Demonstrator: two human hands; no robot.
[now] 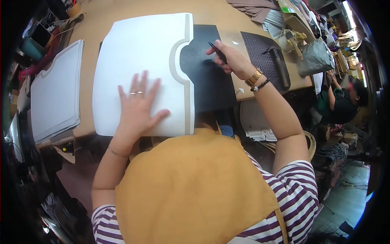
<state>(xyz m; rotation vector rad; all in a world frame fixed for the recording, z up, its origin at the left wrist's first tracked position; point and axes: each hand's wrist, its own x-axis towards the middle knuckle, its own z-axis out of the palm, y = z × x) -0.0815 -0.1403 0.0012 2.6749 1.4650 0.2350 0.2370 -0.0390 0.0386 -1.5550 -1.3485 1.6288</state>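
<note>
A large white sheet panel (pixel 142 44) lies in front of me, with a beige strip (pixel 187 107) following its right edge round a curved notch. My left hand (pixel 140 101) rests on the panel, or just over it, fingers spread and slightly blurred. Part of a smooth black mat (pixel 209 85) shows under and to the right of the panel. Over this mat, my right hand (pixel 231 61) is closed round a slim black pointed tool (pixel 218 52), its tip up and to the left. Whether it is tweezers or another tool, I cannot tell.
A stack of similar white panels (pixel 57 93) stands at the left table edge. To the right, a hammer (pixel 279 67) lies on a dark woven-pattern sheet (pixel 260 49), near small white scraps (pixel 241 90). Farther right are a grey bag (pixel 315 57) and another person (pixel 345 99).
</note>
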